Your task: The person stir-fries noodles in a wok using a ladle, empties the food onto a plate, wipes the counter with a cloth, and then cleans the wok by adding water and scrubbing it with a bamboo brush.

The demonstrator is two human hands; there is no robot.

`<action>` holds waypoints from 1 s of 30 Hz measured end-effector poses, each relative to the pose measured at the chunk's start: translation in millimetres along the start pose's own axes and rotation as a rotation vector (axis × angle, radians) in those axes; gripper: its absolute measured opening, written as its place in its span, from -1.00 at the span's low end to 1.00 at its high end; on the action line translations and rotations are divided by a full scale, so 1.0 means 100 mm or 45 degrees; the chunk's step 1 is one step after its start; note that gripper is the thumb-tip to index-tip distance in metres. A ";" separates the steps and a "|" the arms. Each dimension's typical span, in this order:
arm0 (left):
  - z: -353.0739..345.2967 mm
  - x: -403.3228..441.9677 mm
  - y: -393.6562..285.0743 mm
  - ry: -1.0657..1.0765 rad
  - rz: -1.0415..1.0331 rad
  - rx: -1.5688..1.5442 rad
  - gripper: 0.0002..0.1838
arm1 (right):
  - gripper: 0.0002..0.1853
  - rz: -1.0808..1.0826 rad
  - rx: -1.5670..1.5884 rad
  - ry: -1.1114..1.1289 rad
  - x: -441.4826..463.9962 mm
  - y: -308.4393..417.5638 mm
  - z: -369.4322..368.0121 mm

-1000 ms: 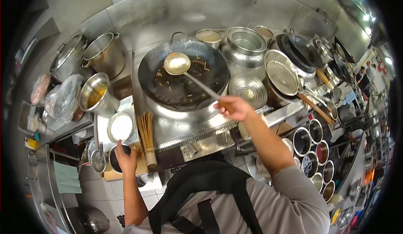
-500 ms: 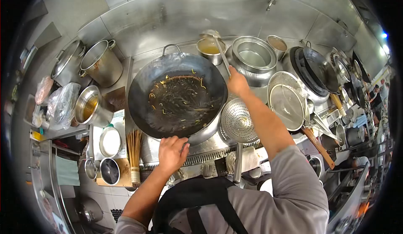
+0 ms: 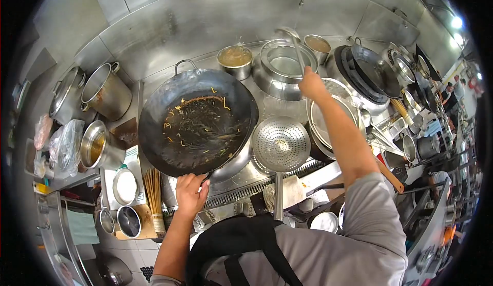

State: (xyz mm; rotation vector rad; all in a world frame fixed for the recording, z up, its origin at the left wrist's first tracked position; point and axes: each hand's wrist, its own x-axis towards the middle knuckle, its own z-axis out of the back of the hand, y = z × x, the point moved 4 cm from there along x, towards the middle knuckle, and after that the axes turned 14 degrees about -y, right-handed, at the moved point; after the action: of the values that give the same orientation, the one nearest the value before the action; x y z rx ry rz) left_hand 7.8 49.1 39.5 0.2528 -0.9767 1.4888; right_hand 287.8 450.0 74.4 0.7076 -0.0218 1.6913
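My right hand (image 3: 314, 87) is closed around the handle of a ladle (image 3: 298, 51), whose bowl is held above the back rim of a wide metal pot (image 3: 262, 83). My left hand (image 3: 191, 193) grips the near edge of a large black wok (image 3: 149, 124), where its thumb and fingers meet. Dark residue and scattered yellow shreds lie in the wok. A metal container of yellowish liquid (image 3: 234, 59) stands behind it. Right of the wok, a perforated skimmer (image 3: 281, 145) rests with its handle toward me.
Round sieves (image 3: 336, 119) lie under my right forearm. At left are tall stockpots (image 3: 108, 93), a pot of amber liquid (image 3: 105, 147), small bowls (image 3: 126, 186) and a bamboo brush (image 3: 154, 198). More woks (image 3: 377, 70) are stacked at right. People stand far right.
The ladle has moved right, from over the container of yellowish liquid to the wide pot. My left hand stays on the wok's edge. The whole view has shifted.
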 end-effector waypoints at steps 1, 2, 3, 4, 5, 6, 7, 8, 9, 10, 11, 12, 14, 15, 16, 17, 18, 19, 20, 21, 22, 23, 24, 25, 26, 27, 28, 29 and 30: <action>0.01 0.00 0.01 -0.015 -0.001 -0.016 -0.83 | -0.60 -0.003 -0.009 -0.008 0.05 -0.06 0.10; 0.02 -0.01 0.03 -0.029 -0.001 -0.033 -0.83 | -0.69 -0.274 0.342 0.077 0.08 -0.17 0.17; 0.04 -0.02 0.05 -0.037 0.052 -0.141 -0.86 | -0.78 -0.543 0.694 0.161 0.09 -0.25 0.22; 0.03 -0.05 0.11 -0.039 0.052 -0.149 -0.86 | -0.87 -0.809 1.049 0.248 0.08 -0.30 0.24; 0.01 -0.09 0.20 -0.062 0.147 -0.248 -0.87 | -0.93 -1.076 1.407 0.337 0.03 -0.32 0.26; 0.00 -0.13 0.28 -0.085 0.243 -0.343 -0.89 | -0.90 -1.341 1.767 0.428 -0.04 -0.31 0.28; 0.01 -0.09 0.22 -0.109 0.159 -0.295 -0.90 | -0.83 -1.445 2.045 0.463 -0.12 -0.26 0.34; -0.01 -0.07 0.23 -0.112 0.169 -0.288 -0.90 | -0.83 -1.446 2.041 0.478 -0.22 -0.26 0.42; -0.02 -0.08 0.23 -0.098 0.109 -0.275 -0.91 | -0.84 -1.500 2.262 0.457 -0.32 -0.23 0.49; 0.01 -0.11 0.23 -0.076 0.053 -0.254 -0.91 | -0.84 -1.563 2.484 0.436 -0.46 -0.14 0.55; 0.05 -0.10 0.20 -0.069 0.067 -0.241 -0.91 | -0.87 -1.608 2.576 0.511 -0.63 -0.03 0.68; 0.06 -0.07 0.16 -0.067 0.071 -0.235 -0.90 | -0.88 -1.641 2.674 0.574 -0.78 0.09 0.86; 0.02 -0.09 0.19 -0.058 0.060 -0.241 -0.89 | -0.88 -1.495 2.778 0.535 -1.11 0.33 1.20; 0.01 -0.11 0.19 -0.075 0.049 -0.213 -0.88 | -0.87 -1.488 2.865 0.632 -1.27 0.47 1.35; 0.00 -0.14 0.20 -0.090 0.044 -0.187 -0.87 | -0.86 -1.482 2.944 0.732 -1.43 0.59 1.48; -0.01 -0.14 0.21 -0.097 0.027 -0.206 -0.86 | -0.89 -1.449 2.951 0.746 -1.57 0.67 1.57; -0.02 -0.15 0.22 -0.086 0.020 -0.219 -0.86 | -0.89 -1.452 2.952 0.721 -1.72 0.74 1.67; -0.03 -0.15 0.23 -0.097 0.006 -0.212 -0.85 | -0.90 -1.465 2.934 0.751 -1.88 0.82 1.76; -0.03 -0.15 0.23 -0.108 -0.010 -0.206 -0.85 | -0.91 -1.477 2.916 0.777 -2.03 0.87 1.83; -0.04 -0.14 0.24 -0.114 -0.009 -0.217 -0.83 | -0.88 -1.509 2.879 0.854 -2.17 0.87 1.86; -0.05 -0.14 0.23 -0.103 -0.017 -0.238 -0.83 | -0.86 -1.521 2.877 0.863 -2.34 0.94 1.95; -0.05 -0.15 0.23 -0.124 -0.024 -0.230 -0.82 | -0.86 -1.533 2.831 0.952 -2.48 0.99 2.00; -0.05 -0.15 0.23 -0.142 -0.031 -0.222 -0.81 | -0.86 -1.547 2.785 1.038 -2.63 1.03 2.05; -0.07 -0.16 0.23 -0.163 -0.042 -0.250 -0.78 | -0.85 -1.472 2.616 0.905 -2.75 1.06 2.10; -0.07 -0.15 0.23 -0.149 -0.053 -0.276 -0.78 | -0.77 -1.353 2.363 0.732 -2.87 1.06 2.14; -0.06 -0.15 0.22 -0.151 -0.063 -0.253 -0.77 | -0.71 -1.267 2.177 0.668 -3.00 1.07 2.17; -0.07 -0.14 0.21 -0.156 -0.074 -0.230 -0.76 | -0.65 -1.183 1.988 0.606 -3.13 1.06 2.20; -0.07 -0.13 0.20 -0.148 -0.054 -0.238 -0.74 | -0.53 -1.063 1.809 0.568 -3.29 1.00 2.13; -0.08 -0.13 0.19 -0.137 -0.062 -0.258 -0.74 | -0.47 -1.031 1.584 0.574 -3.50 0.95 2.06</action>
State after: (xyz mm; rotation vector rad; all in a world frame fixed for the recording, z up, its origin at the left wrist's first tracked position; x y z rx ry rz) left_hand -3.4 48.3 18.0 0.2102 -1.1916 1.3318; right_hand 317.3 35.7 114.5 0.9899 1.5269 0.8775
